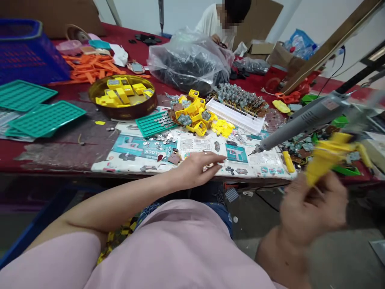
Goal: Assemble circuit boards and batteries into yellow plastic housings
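My left hand point(201, 167) rests at the table's front edge on a printed cardboard sheet point(135, 164), fingers stretched out and nothing seen in them. To its left lies a small brown circuit board point(173, 157). My right hand point(315, 204) is raised in front of the table at the right, its fingers closed round a yellow plastic piece point(326, 156). Motion blurs that piece, so its exact kind cannot be made out. Between the hands, a grey electric screwdriver point(303, 120) hangs tilted, its tip low over the sheet.
Yellow housings point(194, 114) are heaped mid-table, beside a white foam rack point(237, 116) and a green tray point(155, 123) with button cells. A round tin point(123, 108) holds more housings. Blue crate point(30, 52), orange parts point(93, 66) and a plastic bag point(189, 60) stand behind. A person point(221, 24) sits opposite.
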### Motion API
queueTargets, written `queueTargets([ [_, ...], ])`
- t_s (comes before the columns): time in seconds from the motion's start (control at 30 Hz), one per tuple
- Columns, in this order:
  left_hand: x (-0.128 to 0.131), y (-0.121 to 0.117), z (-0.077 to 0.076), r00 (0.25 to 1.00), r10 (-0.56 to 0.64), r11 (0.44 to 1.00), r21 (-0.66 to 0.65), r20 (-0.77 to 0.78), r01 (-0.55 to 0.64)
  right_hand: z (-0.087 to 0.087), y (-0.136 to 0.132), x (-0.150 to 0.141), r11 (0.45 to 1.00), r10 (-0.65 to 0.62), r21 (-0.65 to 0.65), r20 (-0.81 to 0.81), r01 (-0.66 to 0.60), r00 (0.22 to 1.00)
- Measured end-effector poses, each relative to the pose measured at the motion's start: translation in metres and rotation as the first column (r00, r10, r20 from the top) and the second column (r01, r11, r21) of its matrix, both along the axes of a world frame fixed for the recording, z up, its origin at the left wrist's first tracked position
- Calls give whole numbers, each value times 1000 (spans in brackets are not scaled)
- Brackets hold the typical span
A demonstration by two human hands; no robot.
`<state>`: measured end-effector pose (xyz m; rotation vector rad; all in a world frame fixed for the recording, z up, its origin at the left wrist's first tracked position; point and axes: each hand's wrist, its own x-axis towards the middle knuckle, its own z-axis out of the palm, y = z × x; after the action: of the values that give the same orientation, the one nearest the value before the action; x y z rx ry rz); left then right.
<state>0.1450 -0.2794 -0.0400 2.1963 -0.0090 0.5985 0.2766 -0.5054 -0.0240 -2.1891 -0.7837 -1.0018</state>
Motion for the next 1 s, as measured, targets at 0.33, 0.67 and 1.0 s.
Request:
queueTargets([
  [0.33, 62, -28, -4, 995, 70, 260, -964, 77, 57, -15, 70, -36, 895, 443, -126, 145, -428, 885],
  [0.67, 60, -45, -11, 997, -8, 274, -958, 79, 78, -90, 89, -24, 595, 776, 583, -237, -553, 585],
  [1.0, 7, -13, -18, 973, -154, 920, -383, -169, 79, -48, 100, -4, 645, 699, 590, -199, -486, 687],
])
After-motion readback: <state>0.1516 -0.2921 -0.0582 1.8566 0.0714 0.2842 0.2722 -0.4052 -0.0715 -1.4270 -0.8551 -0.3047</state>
